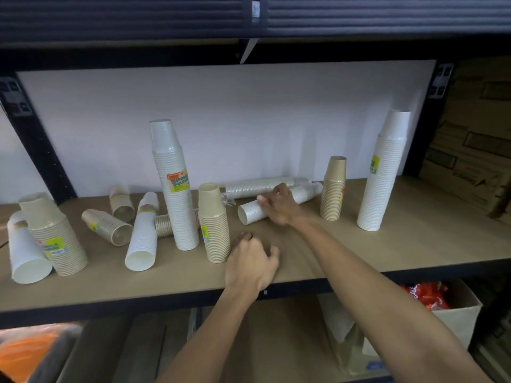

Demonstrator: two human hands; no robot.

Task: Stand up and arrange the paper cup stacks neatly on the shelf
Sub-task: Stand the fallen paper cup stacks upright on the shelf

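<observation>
- Head view, count: twelve paper cup stacks on the shelf (pixel 409 217), five upright and seven lying down.
- Upright: a tall white stack (pixel 177 194) at centre, a tan stack (pixel 214 225) just in front of it, a short tan stack (pixel 333 189), a tall white right-hand stack (pixel 383 175), and a wide tan left-hand stack (pixel 55 239).
- Lying: a far-left white stack (pixel 26 250), a small tan stack (pixel 107 226), a short rear stack (pixel 120 199), a white mouth-forward stack (pixel 142 233), a half-hidden tan stack (pixel 164 225), a long wrapped stack (pixel 260 186) by the back wall, and a gripped white stack (pixel 301 193).
- Two hands: the right hand (pixel 279 205) has its fingers curled over the gripped white stack; the left hand (pixel 251 261) rests on the bare board beside the tan stack, fingers bent and slightly spread, holding nothing.
- Hard to see: the half-hidden tan stack lies behind the tall white stack; label print is mostly blurred; the lower shelf is dim.
- Materials: ribbed rims, yellow-green labels, clear film on the long wrapped stack, wood-look board, dark metal frame.
- Below: a cardboard box (pixel 459 316) with red packets (pixel 425 297).
</observation>
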